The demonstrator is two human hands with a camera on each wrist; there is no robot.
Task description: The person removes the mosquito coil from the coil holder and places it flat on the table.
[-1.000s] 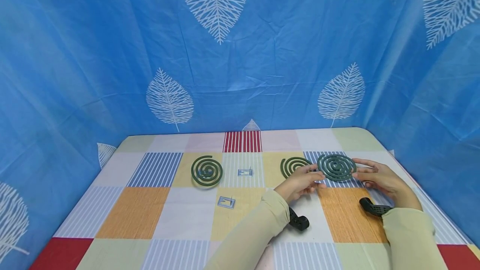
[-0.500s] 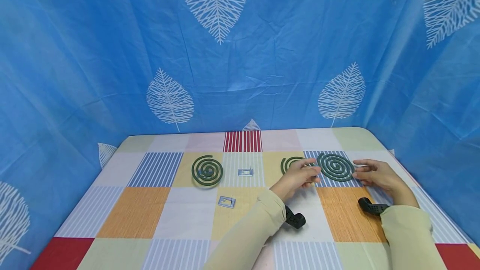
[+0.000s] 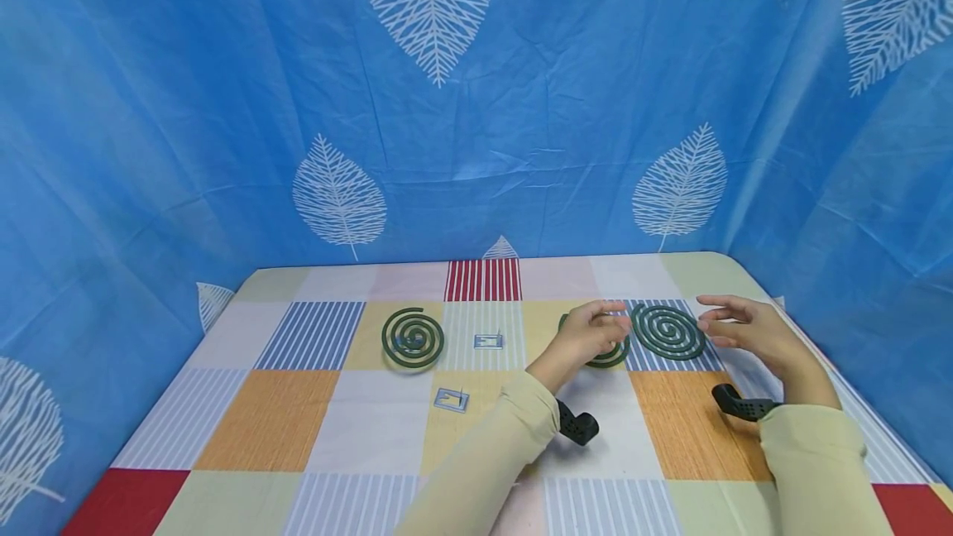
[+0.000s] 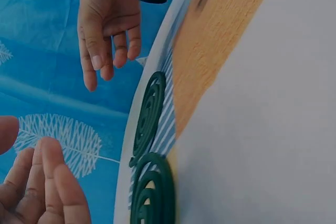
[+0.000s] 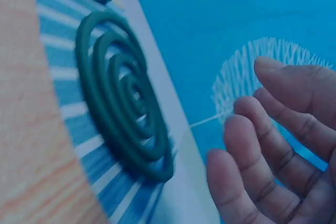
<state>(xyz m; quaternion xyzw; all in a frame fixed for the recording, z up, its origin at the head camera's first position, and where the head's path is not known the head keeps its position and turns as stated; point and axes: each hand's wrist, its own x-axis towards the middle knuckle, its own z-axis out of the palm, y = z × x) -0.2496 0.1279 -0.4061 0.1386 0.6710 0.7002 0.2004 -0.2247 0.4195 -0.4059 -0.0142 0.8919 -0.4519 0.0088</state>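
Note:
Three green spiral mosquito coils lie along the table. The right coil (image 3: 670, 333) rests on the blue-striped patch between my hands. My left hand (image 3: 584, 336) hovers over the middle coil (image 3: 609, 360) and hides part of it; its fingers are loosely bent around nothing. Just right of the right coil, my right hand (image 3: 763, 339) is raised with relaxed fingers. The right wrist view shows a gap between its fingers (image 5: 244, 140) and that coil. The left coil (image 3: 413, 339) sits over a small metal stand, farther from both hands.
Two more small metal coil stands lie mid-table: one on the pale striped patch (image 3: 488, 342), another nearer stand (image 3: 451, 400) on a yellow patch. A blue leaf-print curtain (image 3: 521, 147) surrounds the back and sides of the patchwork-covered table (image 3: 365, 424).
Both hands were at the right coil's rim a second ago. My left hand has let go and drawn left over the middle coil; my right hand has lifted slightly away. The right coil stays put.

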